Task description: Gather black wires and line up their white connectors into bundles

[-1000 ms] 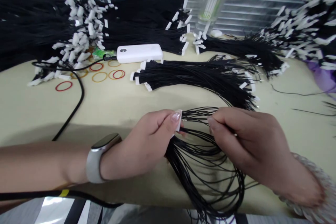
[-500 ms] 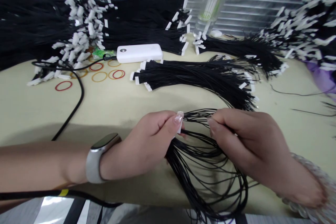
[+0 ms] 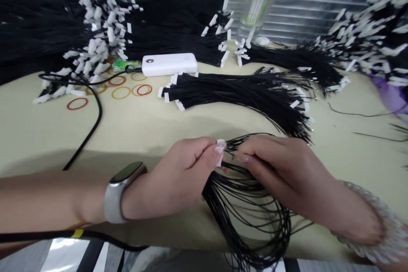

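My left hand [image 3: 185, 178], with a grey band on its wrist, is closed around one end of a looped bundle of thin black wires [image 3: 248, 238]. A white connector [image 3: 219, 159] shows at its thumb. Close by on the right, my right hand [image 3: 283, 170] pinches wires of the same bundle between thumb and forefinger; exactly how many is hidden. The loop hangs below both hands over the table's front edge. Just beyond lies another bundle of black wires [image 3: 229, 89] with white connectors at its ends.
Behind are a white power bank [image 3: 169, 64] with a black cable [image 3: 99, 114], several rubber bands [image 3: 77, 103] and a clear bottle [image 3: 258, 6]. Large heaps of black wires [image 3: 41, 29] stand at the back left, white-tipped wires [image 3: 369, 29] at the right. A thick black cable [image 3: 108, 240] crosses the front edge.
My right hand has moved left along the wires, closer to my left hand, and the hanging loop has narrowed a little. My left hand has hardly moved.
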The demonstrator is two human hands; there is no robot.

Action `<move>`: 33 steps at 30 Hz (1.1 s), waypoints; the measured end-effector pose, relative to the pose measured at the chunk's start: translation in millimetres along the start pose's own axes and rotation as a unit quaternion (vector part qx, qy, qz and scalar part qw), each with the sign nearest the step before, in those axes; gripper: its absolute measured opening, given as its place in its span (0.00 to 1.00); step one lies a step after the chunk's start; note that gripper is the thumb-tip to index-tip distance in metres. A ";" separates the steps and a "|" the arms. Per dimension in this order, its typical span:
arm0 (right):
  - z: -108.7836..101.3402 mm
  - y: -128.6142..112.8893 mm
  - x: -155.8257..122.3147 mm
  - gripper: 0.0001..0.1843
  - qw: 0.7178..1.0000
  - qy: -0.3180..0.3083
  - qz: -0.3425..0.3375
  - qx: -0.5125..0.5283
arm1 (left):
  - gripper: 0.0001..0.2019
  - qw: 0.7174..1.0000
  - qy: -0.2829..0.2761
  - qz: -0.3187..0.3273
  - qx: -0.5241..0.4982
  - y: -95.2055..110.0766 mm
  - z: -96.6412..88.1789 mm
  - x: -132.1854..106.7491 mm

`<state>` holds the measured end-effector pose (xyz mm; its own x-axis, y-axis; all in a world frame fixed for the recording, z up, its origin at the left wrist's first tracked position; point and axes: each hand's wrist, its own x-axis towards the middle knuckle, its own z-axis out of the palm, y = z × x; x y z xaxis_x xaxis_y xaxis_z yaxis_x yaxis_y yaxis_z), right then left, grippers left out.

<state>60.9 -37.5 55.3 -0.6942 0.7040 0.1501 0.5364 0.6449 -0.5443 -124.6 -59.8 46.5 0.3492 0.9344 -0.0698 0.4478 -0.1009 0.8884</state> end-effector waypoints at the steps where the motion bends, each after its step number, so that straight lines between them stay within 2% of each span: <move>1: 2.6 -0.5 -0.5 0.05 1.000 0.004 -0.014 -0.011 | 0.16 1.000 -0.001 0.009 0.012 0.2 0.4 -0.7; 5: 11.0 -5.0 -3.9 0.06 0.996 0.032 -0.045 -0.063 | 0.16 0.998 -0.006 0.031 0.062 0.7 0.9 -3.3; 9: 12.1 -8.6 -7.0 0.06 0.993 0.062 -0.044 -0.093 | 0.15 0.997 -0.026 0.032 0.070 0.9 -0.1 -3.7; 14: 9.7 -7.1 -6.8 0.04 0.989 0.053 -0.041 -0.135 | 0.15 0.997 -0.029 0.020 0.064 0.8 -0.6 -2.5; 16: 8.5 -3.7 -5.8 0.04 0.985 0.051 -0.047 -0.161 | 0.16 0.999 -0.019 0.014 0.034 1.0 -0.5 -2.1; 18: 5.9 0.6 -5.2 0.02 0.976 0.074 -0.054 -0.197 | 0.16 1.000 -0.018 0.004 -0.008 0.8 -0.2 -1.7; 21: -1.5 4.9 -5.5 0.09 0.965 0.118 -0.043 -0.232 | 0.16 0.998 -0.010 -0.023 -0.056 -1.6 0.8 -0.9; 26: -19.6 -2.9 -7.4 0.14 0.960 0.177 -0.033 -0.213 | 0.18 0.987 0.057 -0.073 -0.134 -9.7 2.9 3.0; 29: -31.2 -9.1 -11.0 0.19 0.977 0.136 -0.020 -0.162 | 0.18 0.976 0.078 -0.101 -0.175 -11.9 2.9 6.0; 31: -36.2 -9.6 -14.6 0.20 0.994 0.057 -0.002 -0.095 | 0.18 0.975 0.083 -0.102 -0.178 -11.7 2.7 7.5; 33: -36.7 -8.1 -17.9 0.17 0.997 -0.043 0.036 -0.053 | 0.18 0.975 0.083 -0.098 -0.181 -10.8 2.8 8.3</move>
<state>86.6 -44.4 87.3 -0.6883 0.7244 0.0396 0.6309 0.6246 -0.4603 -124.3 -51.9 35.0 0.1338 0.9691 -0.2071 0.1617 0.1849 0.9694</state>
